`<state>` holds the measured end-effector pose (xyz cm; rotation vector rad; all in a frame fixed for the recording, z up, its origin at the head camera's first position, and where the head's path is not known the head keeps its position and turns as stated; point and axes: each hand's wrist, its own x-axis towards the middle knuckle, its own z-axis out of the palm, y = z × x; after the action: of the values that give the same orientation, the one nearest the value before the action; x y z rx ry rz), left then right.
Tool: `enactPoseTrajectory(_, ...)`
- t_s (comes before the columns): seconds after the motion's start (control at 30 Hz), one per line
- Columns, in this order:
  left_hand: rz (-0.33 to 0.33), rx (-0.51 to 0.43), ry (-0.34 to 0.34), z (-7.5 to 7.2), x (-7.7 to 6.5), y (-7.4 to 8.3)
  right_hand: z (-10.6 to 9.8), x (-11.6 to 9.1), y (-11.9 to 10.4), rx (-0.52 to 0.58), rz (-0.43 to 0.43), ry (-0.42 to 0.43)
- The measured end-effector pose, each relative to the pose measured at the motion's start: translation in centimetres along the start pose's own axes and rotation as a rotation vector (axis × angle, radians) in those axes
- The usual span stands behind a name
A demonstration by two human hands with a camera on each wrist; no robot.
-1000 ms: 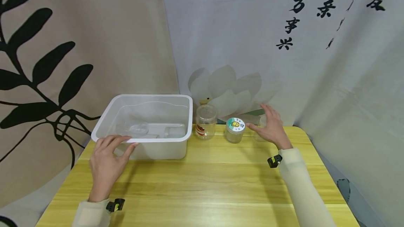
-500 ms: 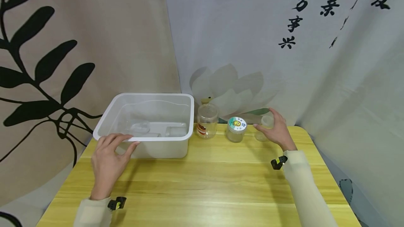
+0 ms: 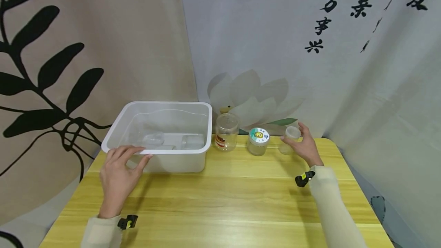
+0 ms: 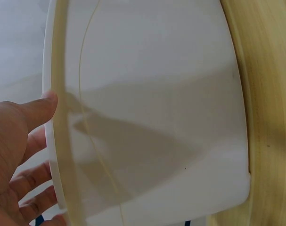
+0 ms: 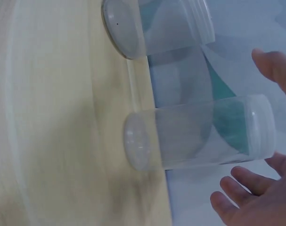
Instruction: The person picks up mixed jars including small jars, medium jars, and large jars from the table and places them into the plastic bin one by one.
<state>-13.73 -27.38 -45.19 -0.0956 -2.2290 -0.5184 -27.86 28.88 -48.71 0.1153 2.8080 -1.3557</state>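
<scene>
One left hand (image 3: 115,175) pinches one white tub (image 3: 172,163) by its rim. One right hand (image 3: 304,148), thumb and fingers parted, surrounds one slim clear jar (image 5: 194,136), upright on the table (image 3: 220,209) beside one label-topped jar (image 3: 257,147).

Person's outfit, two sides: one bare left hand (image 3: 118,177) and one bare right hand (image 3: 306,149); one plain, cream-coloured, long cloth left sleeve (image 3: 101,233) and a matching right sleeve (image 3: 335,204), each reaching the wrist; one small, black, angular left wrist device (image 3: 123,223) and a similar right wrist device (image 3: 301,181), each bearing a yellow-green patch.
</scene>
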Motion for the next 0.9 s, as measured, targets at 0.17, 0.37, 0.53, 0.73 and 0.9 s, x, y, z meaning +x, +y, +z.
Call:
enactPoseTrajectory(0.17,-0.001,-0.006,0.003,-0.1,0.0,0.0,0.5,0.2,0.9,0.029,0.038,0.013)
enactPoseTrajectory(0.37,-0.005,-0.006,0.002,-0.1,0.0,0.0,1.2,0.2,1.5,0.088,0.052,0.017)
enactPoseTrajectory(0.53,-0.011,0.004,-0.005,-0.1,0.1,0.0,1.6,0.2,2.0,0.108,0.064,0.024)
enactPoseTrajectory(0.73,-0.018,0.014,-0.009,-0.1,0.1,-0.1,1.7,0.4,2.4,0.111,0.089,0.022)
enactPoseTrajectory(0.9,-0.018,0.014,-0.009,-0.1,0.1,-0.2,1.6,0.5,2.7,0.095,0.089,0.015)
